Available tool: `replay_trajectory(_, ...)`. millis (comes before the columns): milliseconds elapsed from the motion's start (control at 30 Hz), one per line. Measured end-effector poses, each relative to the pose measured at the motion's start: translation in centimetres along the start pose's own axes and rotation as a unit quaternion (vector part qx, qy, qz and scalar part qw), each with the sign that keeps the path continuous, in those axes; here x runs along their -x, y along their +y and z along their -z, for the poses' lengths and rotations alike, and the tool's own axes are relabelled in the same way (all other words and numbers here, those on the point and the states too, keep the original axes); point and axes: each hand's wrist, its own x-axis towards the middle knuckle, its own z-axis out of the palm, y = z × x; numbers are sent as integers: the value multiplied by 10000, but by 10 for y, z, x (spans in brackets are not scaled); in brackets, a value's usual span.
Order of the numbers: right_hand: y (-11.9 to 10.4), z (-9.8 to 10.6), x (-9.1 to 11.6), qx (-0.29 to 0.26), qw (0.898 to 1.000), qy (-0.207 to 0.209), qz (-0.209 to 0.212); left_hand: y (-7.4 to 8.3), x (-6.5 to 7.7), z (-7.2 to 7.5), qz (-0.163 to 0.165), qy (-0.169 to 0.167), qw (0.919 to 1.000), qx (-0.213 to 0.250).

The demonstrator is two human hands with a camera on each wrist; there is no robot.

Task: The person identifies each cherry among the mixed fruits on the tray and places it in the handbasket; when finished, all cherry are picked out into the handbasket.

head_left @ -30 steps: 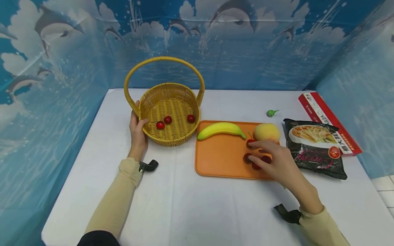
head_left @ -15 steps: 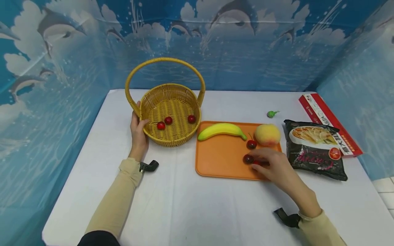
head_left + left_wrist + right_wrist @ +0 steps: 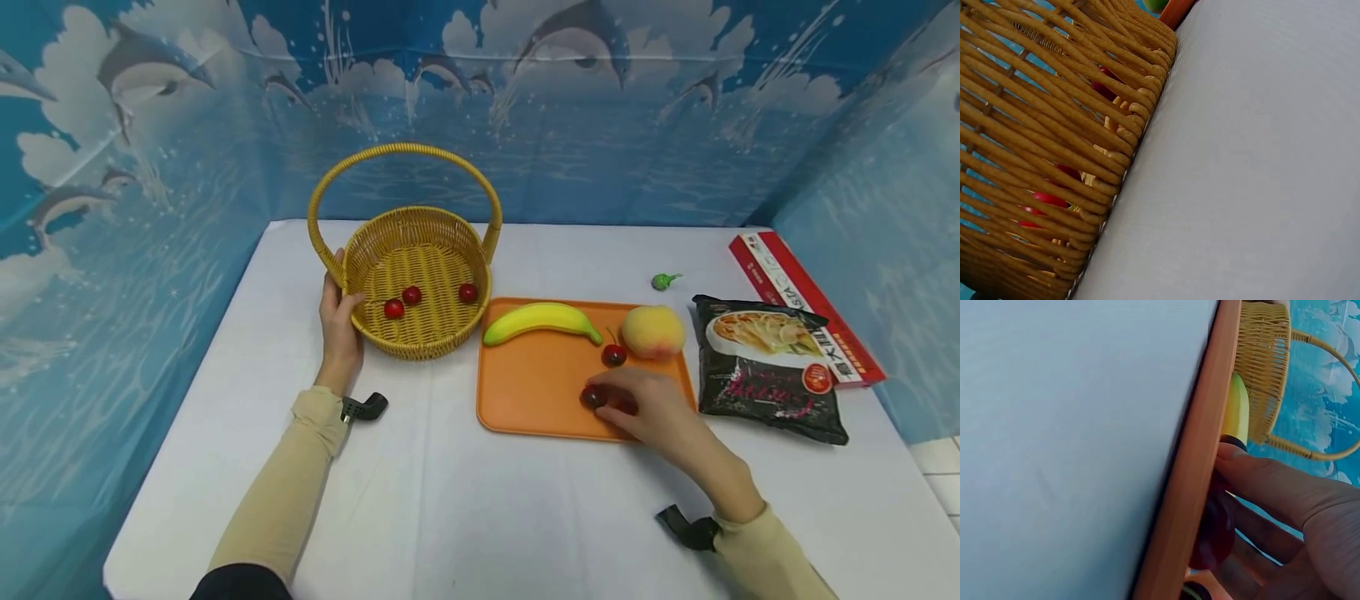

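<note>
My left hand (image 3: 341, 333) grips the left side of a yellow wicker basket (image 3: 420, 346), thumb over its rim. Inside the basket lie three red cherries (image 3: 393, 308); in the left wrist view, red shows through the weave (image 3: 1054, 144). On the orange tray (image 3: 517, 392), my right hand (image 3: 660, 412) pinches a dark red cherry (image 3: 593, 396) between thumb and fingertips. In the right wrist view, another cherry (image 3: 1213, 534) sits under the curved fingers, partly hidden by the tray's edge. A stemmed cherry (image 3: 613, 356) lies just behind the hand.
A banana (image 3: 542, 322) and a peach (image 3: 653, 332) lie along the tray's back. Right of the tray, a black food packet (image 3: 768, 367) overlaps a red box (image 3: 817, 312). A small green vegetable (image 3: 664, 282) lies behind the peach. A dolphin-print cloth backs the white table (image 3: 450, 517).
My right hand has lowered from over the cherries, closed its fingertips on one, and shifted left with it across the tray. The left hand and basket stay in place.
</note>
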Motion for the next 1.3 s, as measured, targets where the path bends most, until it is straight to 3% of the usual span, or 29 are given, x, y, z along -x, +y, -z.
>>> replay_trajectory(367, -10, -7, -15, -74, 9993, -169, 320, -1, 2, -3, 48, 1, 10000, 76)
replay_trajectory(700, -19, -11, -27, -71, 9984, -446, 329, -2, 3, -7, 9, -136, 9999, 55)
replay_trajectory(1033, -39, -5, -50, -270, 9952, 129, 934, -4, 1, -5, 31, -107, 9999, 25)
replay_trajectory(1300, -58, 3, -85, -539, 9937, 92, 982, -1, 0, 2, 23, -44, 10000, -51)
